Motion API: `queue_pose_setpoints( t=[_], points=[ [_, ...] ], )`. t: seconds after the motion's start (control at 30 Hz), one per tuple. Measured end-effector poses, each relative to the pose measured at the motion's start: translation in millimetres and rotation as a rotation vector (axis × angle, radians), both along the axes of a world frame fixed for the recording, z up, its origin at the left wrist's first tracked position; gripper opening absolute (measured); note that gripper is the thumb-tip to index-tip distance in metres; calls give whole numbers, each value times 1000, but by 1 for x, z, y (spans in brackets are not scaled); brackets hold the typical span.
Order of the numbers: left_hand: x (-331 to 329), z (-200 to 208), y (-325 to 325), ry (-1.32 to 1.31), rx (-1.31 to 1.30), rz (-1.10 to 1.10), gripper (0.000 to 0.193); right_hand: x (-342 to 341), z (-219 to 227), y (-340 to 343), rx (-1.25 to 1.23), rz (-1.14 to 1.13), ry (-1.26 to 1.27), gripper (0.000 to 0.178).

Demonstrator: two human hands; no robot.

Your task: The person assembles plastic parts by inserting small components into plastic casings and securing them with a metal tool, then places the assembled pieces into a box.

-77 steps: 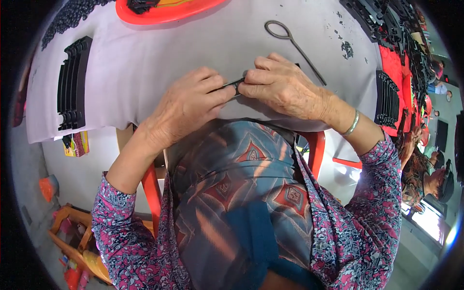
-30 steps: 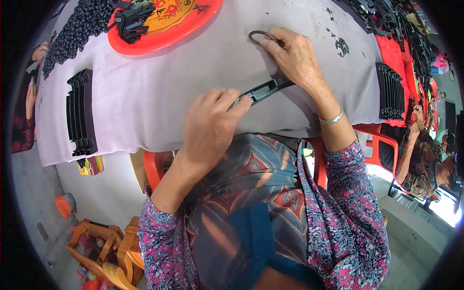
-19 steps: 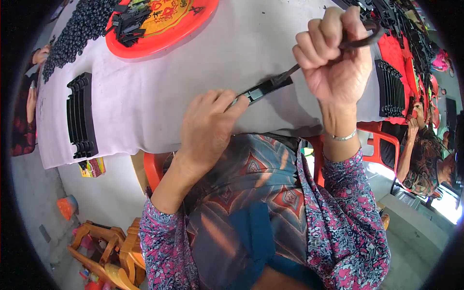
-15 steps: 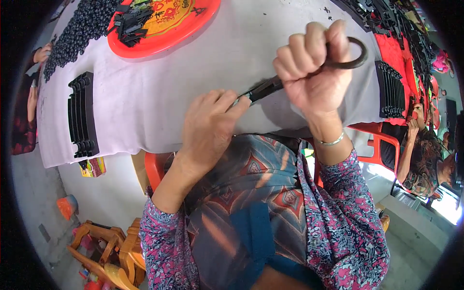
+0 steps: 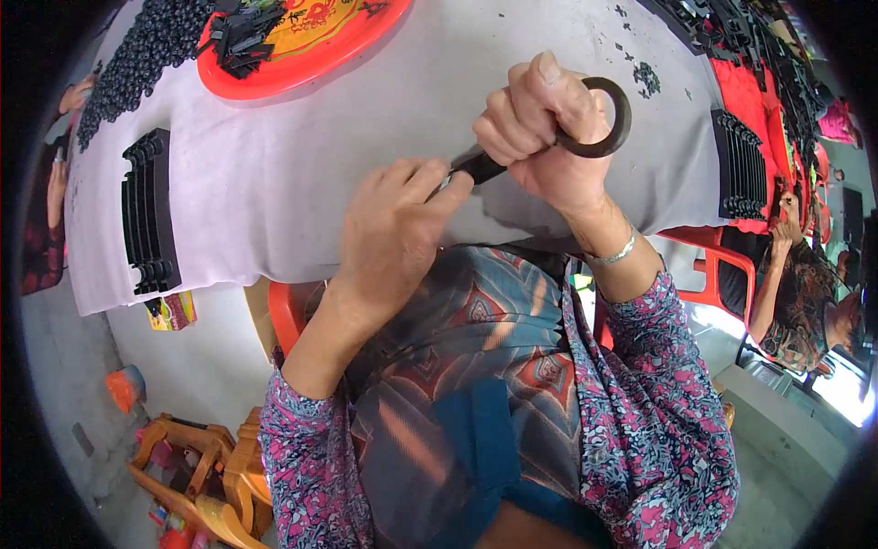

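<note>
- Many small black beads (image 5: pixel 151 64), heaped at the far upper left; below them, near the cloth's left edge, a black slatted part (image 5: pixel 151 210), lying with long axis roughly front to back.
- Next rightward, a red plate (image 5: pixel 302 75), with short black strips (image 5: pixel 242 44) piled in its left part.
- Just left of centre, a narrow pinch by the left hand (image 5: pixel 393 220) on the left end of a dark strip (image 5: pixel 479 167), over the pale cloth (image 5: pixel 302 174); touching cloth or lifted, impossible to tell.
- Between both hands, the dark strip: long axis slanting from lower left to upper right, right end lost behind the right fist.
- There, a tight wrap by the right hand (image 5: pixel 549 137) round a ring-ended tool (image 5: pixel 623 119); ring pointing right, shaft mostly hidden, probably near the strip's line.
- Best handled, by judgement, with a firm left pinch, fingertips clear of the tool's tip, and pressure along the strip without twisting.
- Far right, another slatted part (image 5: pixel 741 169).
</note>
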State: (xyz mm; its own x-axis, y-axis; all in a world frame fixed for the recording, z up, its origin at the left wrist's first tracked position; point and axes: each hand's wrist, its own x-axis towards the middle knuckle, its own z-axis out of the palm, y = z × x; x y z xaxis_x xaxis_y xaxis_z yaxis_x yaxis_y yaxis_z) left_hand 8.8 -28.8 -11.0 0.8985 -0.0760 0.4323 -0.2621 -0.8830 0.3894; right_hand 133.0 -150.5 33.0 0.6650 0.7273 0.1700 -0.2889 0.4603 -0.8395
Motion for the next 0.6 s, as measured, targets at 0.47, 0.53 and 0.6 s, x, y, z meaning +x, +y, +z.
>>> queue_pose_setpoints(
  t=[0.47, 0.53, 0.6],
  points=[
    [-1, -4, 1, 34, -42, -11, 25, -4, 21, 2, -12, 118, -18, 52],
    [0, -6, 1, 3, -71, -20, 25, -7, 22, 2, -34, 98, -14, 52],
    [0, -1, -2, 11, -85, -31, 25, -8, 16, 0, -92, 52, -67, 52]
  ],
)
